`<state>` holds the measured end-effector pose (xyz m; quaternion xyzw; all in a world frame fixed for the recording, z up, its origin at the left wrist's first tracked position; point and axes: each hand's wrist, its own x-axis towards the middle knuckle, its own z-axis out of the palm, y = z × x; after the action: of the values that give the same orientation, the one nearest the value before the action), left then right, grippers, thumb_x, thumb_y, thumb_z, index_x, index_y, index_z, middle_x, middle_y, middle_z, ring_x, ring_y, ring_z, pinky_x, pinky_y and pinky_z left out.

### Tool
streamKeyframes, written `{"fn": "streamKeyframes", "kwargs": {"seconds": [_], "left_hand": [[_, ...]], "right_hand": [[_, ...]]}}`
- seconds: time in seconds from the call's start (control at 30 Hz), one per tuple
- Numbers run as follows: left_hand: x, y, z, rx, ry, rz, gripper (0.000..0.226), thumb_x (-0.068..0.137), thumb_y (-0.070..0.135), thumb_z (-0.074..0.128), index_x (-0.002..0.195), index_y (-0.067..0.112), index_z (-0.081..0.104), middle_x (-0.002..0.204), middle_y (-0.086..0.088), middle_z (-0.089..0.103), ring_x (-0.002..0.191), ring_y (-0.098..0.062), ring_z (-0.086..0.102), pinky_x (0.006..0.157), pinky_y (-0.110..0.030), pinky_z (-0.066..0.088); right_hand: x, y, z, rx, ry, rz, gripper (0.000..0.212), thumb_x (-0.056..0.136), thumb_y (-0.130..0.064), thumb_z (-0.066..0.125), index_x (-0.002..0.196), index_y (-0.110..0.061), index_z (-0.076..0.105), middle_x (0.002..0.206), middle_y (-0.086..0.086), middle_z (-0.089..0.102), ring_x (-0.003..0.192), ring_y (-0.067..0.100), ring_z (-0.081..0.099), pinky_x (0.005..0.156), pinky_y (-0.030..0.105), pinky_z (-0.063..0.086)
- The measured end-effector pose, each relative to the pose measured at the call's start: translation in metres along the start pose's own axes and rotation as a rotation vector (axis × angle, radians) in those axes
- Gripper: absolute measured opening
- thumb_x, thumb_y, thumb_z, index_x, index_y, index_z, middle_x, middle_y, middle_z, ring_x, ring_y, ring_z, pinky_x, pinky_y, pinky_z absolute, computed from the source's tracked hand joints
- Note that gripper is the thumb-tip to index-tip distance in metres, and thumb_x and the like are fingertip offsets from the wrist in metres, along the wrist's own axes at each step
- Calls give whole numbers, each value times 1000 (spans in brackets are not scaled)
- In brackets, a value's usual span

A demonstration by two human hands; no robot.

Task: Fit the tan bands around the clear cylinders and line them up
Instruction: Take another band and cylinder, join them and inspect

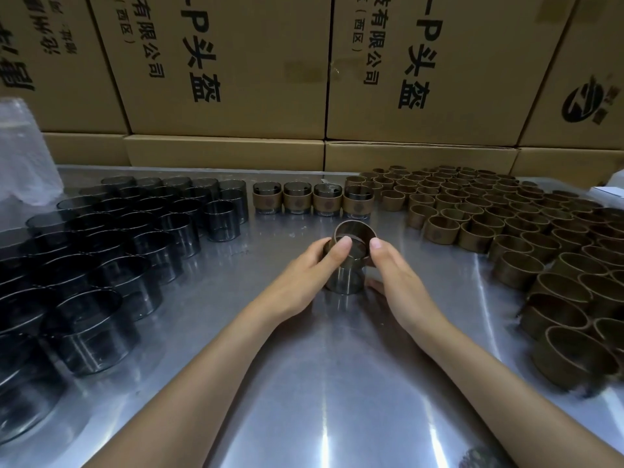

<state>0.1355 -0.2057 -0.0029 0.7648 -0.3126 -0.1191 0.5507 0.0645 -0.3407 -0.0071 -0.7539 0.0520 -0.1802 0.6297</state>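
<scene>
While both hands steady it at the middle of the metal surface [304, 383], a clear cylinder [345, 276] stands upright with a tan band [354, 231] half seated over its rim. The left hand [300, 275] and right hand [396, 275] each close their grip on the band, thumbs on top, probably to push it down evenly. Four banded cylinders [312, 199] line up behind, between bare cylinders [101, 251] and loose bands [506, 224]. Cardboard boxes [229, 72] wall the back.
</scene>
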Motion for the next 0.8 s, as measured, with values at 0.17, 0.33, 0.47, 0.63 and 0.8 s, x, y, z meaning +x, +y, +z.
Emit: {"fn": "streamKeyframes", "kwargs": {"seconds": [0.17,0.33,0.47,0.63,0.8], "left_hand": [[-2,-2,1,-28,-48,-3,66,88,69,23,137,35,49,137,17,52,129,4,42,113,-28,27],[-1,-4,4,-41,-6,4,59,97,58,19,140,29,47,140,13,50,132,0,40,118,-36,24],[-3,0,11,-102,30,31,55,96,60,22,135,32,48,134,12,54,127,0,45,115,-36,31],[-3,8,21,-235,75,29,53,89,61,36,127,27,53,126,3,61,121,-11,55,110,-41,37],[-1,8,19,-240,55,1,40,98,49,36,127,29,55,126,4,62,121,-9,55,106,-32,41]], "right_hand": [[3,3,-3,-1,-52,34,33,96,-49,39,123,-34,52,118,-18,59,116,2,52,104,27,38],[1,-1,-5,83,-26,35,20,100,-33,42,112,-26,56,107,-11,64,92,-7,62,76,10,48],[-3,-5,-7,193,45,-7,19,100,-20,44,109,-13,58,93,-5,65,76,-5,66,65,12,52],[-6,-11,-8,165,95,-82,23,99,-17,45,120,-13,56,103,-9,64,90,-7,62,74,11,49],[-3,-10,-9,109,92,-66,17,99,-21,46,108,-26,60,102,-16,64,97,-5,60,82,16,45]]}}
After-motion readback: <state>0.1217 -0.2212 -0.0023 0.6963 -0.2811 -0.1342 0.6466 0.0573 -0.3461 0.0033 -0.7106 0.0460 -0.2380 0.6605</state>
